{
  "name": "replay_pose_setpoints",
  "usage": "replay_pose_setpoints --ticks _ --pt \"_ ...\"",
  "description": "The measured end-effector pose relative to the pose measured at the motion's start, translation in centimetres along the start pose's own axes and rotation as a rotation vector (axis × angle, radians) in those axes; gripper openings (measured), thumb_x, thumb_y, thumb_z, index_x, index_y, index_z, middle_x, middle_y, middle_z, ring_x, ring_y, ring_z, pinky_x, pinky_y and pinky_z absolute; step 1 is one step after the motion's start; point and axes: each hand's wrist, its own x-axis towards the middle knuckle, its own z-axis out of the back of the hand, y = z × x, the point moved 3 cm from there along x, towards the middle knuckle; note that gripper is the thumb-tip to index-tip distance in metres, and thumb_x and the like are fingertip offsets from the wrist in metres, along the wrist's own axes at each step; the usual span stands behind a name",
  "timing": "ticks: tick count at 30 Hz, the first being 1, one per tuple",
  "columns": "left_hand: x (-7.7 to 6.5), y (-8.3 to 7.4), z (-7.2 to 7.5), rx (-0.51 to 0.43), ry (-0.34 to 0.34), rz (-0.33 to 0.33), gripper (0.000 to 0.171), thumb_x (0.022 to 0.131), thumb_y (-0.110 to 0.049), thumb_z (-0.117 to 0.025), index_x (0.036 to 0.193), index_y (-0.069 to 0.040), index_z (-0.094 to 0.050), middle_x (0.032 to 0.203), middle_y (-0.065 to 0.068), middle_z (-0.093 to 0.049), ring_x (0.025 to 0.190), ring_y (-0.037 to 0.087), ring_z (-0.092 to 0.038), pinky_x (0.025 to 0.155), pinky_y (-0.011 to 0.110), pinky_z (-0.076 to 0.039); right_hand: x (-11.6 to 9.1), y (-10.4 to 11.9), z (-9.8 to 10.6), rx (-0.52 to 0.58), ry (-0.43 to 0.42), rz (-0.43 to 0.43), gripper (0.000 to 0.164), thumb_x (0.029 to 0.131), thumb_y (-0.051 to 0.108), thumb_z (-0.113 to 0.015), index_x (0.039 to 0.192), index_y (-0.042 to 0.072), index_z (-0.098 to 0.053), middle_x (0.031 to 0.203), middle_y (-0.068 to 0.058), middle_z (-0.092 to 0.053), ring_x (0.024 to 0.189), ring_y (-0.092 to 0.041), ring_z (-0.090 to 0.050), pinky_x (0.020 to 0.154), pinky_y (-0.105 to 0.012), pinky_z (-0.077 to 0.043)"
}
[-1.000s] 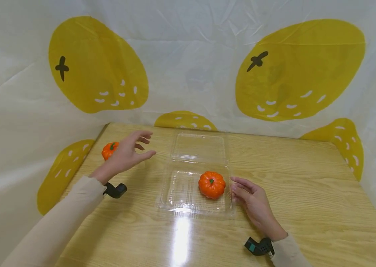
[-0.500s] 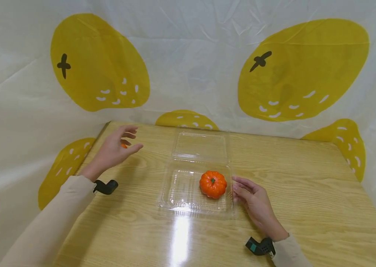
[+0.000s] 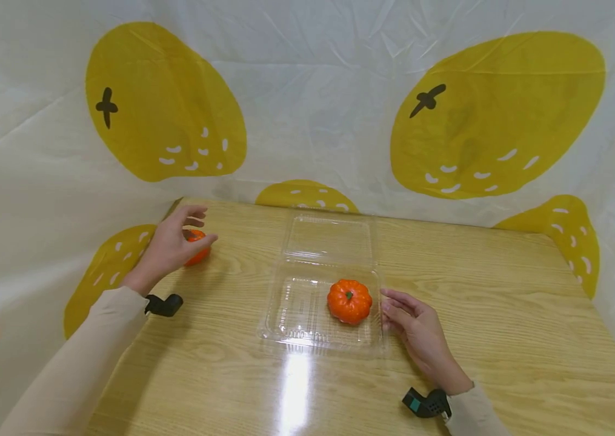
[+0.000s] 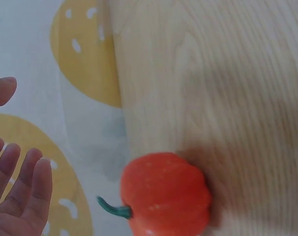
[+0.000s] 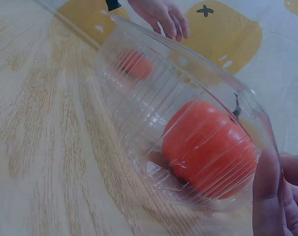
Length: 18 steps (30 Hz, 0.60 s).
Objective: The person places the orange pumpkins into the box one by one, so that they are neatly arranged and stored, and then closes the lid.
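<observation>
A clear plastic clamshell container (image 3: 291,303) lies unfolded on the table, its lid (image 3: 329,236) flat toward the back. One orange toy pumpkin (image 3: 349,301) with a green stem sits in the base's right half. My right hand (image 3: 422,339) pinches the base's right rim (image 5: 259,105) between thumb and fingers. At the far left, my left hand (image 3: 168,245) hovers above a second orange pumpkin (image 4: 166,194), partly covering it in the head view. The left fingers (image 4: 38,189) and thumb are spread apart and hold nothing.
The wooden table (image 3: 503,315) backs onto a white curtain (image 3: 312,121) printed with large yellow fruit shapes, which also runs along the left side. Dark wrist cameras sit on both wrists. Bright light reflects in front of the container.
My left hand has moved left across the table to over the second pumpkin, its fingers still spread. My right hand stays at the container's rim, and the container has hardly moved.
</observation>
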Motion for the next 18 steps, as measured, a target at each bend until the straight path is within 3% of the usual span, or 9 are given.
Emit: replay_pose_setpoints --ticks 8,18 --pt "-0.1 1.7 0.6 0.036 -0.028 -0.013 0.063 0.090 -0.009 -0.078 0.145 0.002 -0.048 0.134 0.027 -0.054 0.124 0.046 -0.056 0.099 0.061 -0.053 -0.1 0.1 0.0 -0.002 0.013 0.012 0.040 0.100 0.010 -0.067 0.137 -0.002 -0.059 0.100 0.008 -0.070 0.082 -0.003 -0.067 0.070 -0.019 -0.060" --pt "-0.6 3.2 1.2 0.122 -0.027 0.024 0.066 0.092 -0.016 -0.078 0.147 0.002 -0.047 0.136 0.028 -0.055 0.124 0.047 -0.055 0.097 0.061 -0.053 -0.1 0.1 0.0 0.008 0.023 0.028 0.040 0.099 0.010 -0.068 0.136 -0.004 -0.059 0.100 0.007 -0.073 0.082 -0.003 -0.068 0.070 -0.019 -0.060"
